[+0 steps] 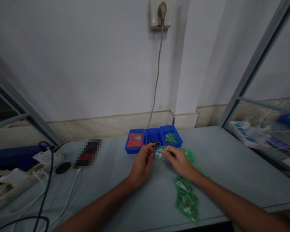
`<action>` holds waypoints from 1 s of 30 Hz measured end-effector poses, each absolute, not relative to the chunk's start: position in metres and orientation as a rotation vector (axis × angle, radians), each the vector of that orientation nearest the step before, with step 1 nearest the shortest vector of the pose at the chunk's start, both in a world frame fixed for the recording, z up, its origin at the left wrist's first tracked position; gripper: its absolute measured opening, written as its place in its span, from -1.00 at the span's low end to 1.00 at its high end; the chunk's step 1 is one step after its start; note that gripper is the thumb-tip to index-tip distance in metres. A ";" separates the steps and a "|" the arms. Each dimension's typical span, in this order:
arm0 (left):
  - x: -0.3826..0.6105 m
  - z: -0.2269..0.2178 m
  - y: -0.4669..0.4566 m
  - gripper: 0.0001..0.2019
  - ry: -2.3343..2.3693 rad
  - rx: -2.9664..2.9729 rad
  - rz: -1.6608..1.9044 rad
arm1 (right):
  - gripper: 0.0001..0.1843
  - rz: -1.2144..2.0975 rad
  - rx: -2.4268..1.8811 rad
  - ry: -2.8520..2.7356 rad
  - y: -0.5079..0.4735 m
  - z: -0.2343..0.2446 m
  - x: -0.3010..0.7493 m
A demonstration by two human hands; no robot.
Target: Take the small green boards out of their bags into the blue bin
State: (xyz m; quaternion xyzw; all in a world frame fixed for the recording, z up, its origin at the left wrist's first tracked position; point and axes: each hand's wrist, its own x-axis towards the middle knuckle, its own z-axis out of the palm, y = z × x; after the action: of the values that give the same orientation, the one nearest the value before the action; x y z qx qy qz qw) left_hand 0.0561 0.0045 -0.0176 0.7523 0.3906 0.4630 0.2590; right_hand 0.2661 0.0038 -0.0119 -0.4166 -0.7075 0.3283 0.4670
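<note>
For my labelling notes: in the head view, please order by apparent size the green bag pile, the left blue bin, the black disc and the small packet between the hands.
1. green bag pile (nearest the camera).
2. left blue bin.
3. black disc and small packet: about alike, packet partly hidden, so unranked.

Blue bins [154,137] block far side — green bags [186,198] right, cables [47,180] left; passage over table [232,167] far right.

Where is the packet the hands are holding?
In the head view, mid-table: the small packet is pinched between the left hand and right hand, just in front of the middle blue bin.
</note>
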 end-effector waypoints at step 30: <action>0.057 -0.014 0.002 -0.72 0.940 2.148 1.202 | -0.49 0.928 -1.019 -1.693 0.005 -0.010 0.265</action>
State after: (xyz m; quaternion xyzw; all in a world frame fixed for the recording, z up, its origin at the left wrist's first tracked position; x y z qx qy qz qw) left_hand 0.0567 0.0016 -0.0138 0.7892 0.3455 0.4416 0.2505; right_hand 0.2655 0.0053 -0.0102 -0.4141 -0.6883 0.3772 0.4610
